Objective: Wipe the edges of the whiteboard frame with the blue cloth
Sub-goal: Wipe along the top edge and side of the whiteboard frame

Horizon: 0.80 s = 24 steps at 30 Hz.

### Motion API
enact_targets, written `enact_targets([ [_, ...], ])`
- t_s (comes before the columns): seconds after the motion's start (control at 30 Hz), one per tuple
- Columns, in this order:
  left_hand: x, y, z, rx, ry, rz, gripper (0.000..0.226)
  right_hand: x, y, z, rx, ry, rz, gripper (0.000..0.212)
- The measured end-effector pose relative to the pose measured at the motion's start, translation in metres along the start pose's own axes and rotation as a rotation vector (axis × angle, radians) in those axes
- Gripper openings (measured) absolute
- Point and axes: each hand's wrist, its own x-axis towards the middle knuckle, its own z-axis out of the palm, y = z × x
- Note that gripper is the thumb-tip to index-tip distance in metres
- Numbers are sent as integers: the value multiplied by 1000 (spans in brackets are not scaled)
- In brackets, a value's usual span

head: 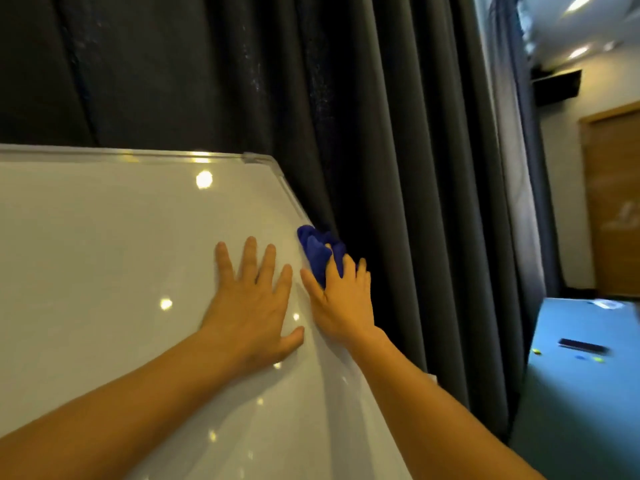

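A glossy whiteboard (104,254) with a silver metal frame (284,187) fills the lower left of the view. My right hand (343,303) grips a bunched blue cloth (318,251) and presses it over the board's right frame edge, about halfway down that edge. My left hand (254,303) lies flat on the board surface just left of the right hand, fingers spread and holding nothing. The frame's top right corner (254,157) shows above both hands. The frame under the cloth and right hand is hidden.
Dark grey curtains (398,168) hang right behind the board's top and right edges. A blue table (575,393) at the lower right carries a black eraser (583,345) and small markers. A wooden door (613,202) stands at the far right.
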Motion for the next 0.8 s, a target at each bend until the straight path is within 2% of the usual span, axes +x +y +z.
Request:
enact_targets([
  [0.1,-22,36,15,-24,-29,205,95,-81,52,10,22,-16,108,92],
  [0.17,-40,68,21,-5,-71,229,100,-136,81,12,-32,-57,210,87],
  [0.27,-61,106,21,-18,-80,252,99,-188,100,14,-106,-93,239,78],
  [0.4,-81,135,19,-30,-79,277,100,-214,114,15,-72,-61,292,77],
  [0.5,-94,154,19,-1,-108,288,107,-245,144,16,-111,-110,388,80],
  [0.6,-103,179,26,-19,-130,285,113,-288,187,14,-42,-176,596,85],
  [0.73,-122,226,39,-40,-191,377,114,-365,261,9,-15,-408,930,77],
  [0.8,-133,252,44,-43,-232,427,110,-389,281,12,122,-455,1001,70],
])
